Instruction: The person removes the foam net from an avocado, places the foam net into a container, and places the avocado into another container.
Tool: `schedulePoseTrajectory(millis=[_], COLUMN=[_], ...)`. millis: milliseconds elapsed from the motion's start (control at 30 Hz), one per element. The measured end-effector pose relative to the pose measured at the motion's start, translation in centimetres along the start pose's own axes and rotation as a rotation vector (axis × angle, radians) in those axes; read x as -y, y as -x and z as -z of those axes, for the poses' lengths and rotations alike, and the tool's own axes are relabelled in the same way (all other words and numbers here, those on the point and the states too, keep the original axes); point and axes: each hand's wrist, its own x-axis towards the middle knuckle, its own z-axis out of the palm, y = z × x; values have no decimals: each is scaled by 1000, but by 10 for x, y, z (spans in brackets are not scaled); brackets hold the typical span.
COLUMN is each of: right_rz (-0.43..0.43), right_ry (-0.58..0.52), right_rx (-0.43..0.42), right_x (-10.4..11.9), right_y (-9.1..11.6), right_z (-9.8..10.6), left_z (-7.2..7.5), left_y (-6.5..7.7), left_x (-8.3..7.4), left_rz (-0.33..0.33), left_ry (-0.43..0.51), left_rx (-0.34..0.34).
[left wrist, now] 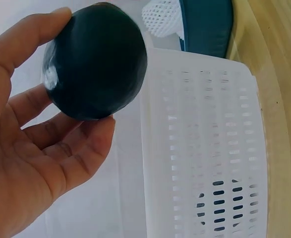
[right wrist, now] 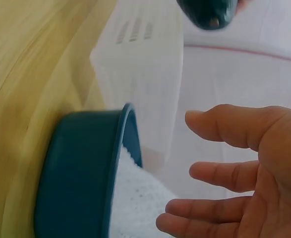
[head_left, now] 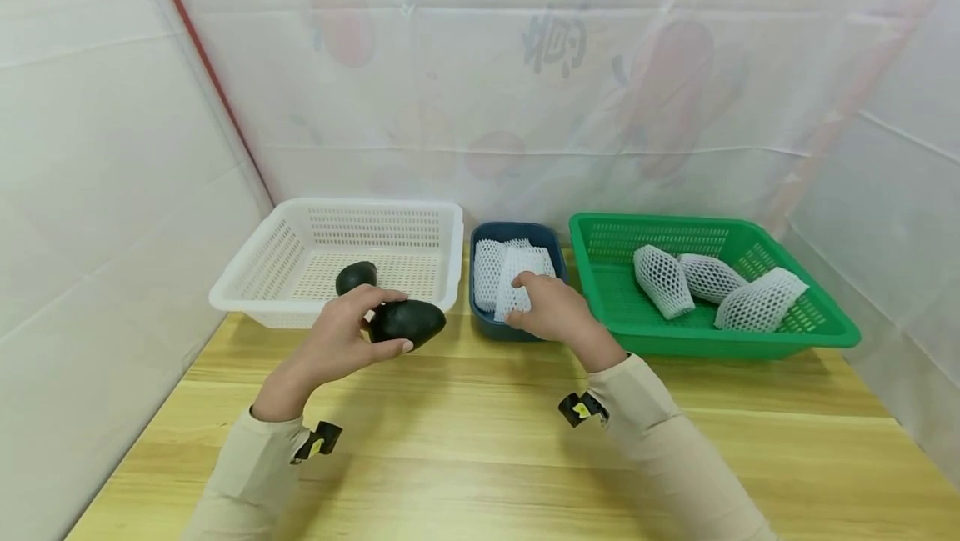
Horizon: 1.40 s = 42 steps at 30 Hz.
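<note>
My left hand [head_left: 341,337] holds a dark green, nearly black avocado [head_left: 407,323] between thumb and fingers, over the front edge of the white basket [head_left: 300,306]. In the left wrist view the fingers curl round the avocado [left wrist: 95,62]. Another dark avocado [head_left: 356,277] lies inside the white basket. My right hand [head_left: 555,308] hovers over the small blue bin [head_left: 517,331], where white foam net sleeves [head_left: 513,274] lie in a pile. The right wrist view shows the fingers [right wrist: 224,177] extended and apart, with nothing between them, close to the sleeves.
A green basket [head_left: 712,345] stands on the right with three bulging white net sleeves [head_left: 663,281] in it. All the containers line the back of the wooden table [head_left: 465,441], against a white printed curtain [head_left: 480,91]. White sheets also hang at both sides.
</note>
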Motion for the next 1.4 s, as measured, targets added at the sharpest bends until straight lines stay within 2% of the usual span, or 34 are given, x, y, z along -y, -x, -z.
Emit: schedulePoseTrajectory(millis=[133, 300, 700, 1167, 1400], right_rz=[63, 98, 114, 158, 177], right_ry=[14, 24, 52, 65, 67], right_rx=[-20, -15, -13, -21, -23], right_x=[9, 19, 30, 43, 48], right_y=[4, 7, 6, 2, -1], right_z=[-1, -3, -14, -25, -28], left_z=[2, 5, 3, 1, 0], left_y=[-1, -1, -5, -11, -14], left_x=[1, 3, 10, 21, 28], left_rz=[8, 24, 81, 130, 161], left_ry=[-7, -14, -4, -49, -54], left_rx=[-44, -92, -175, -259, -277])
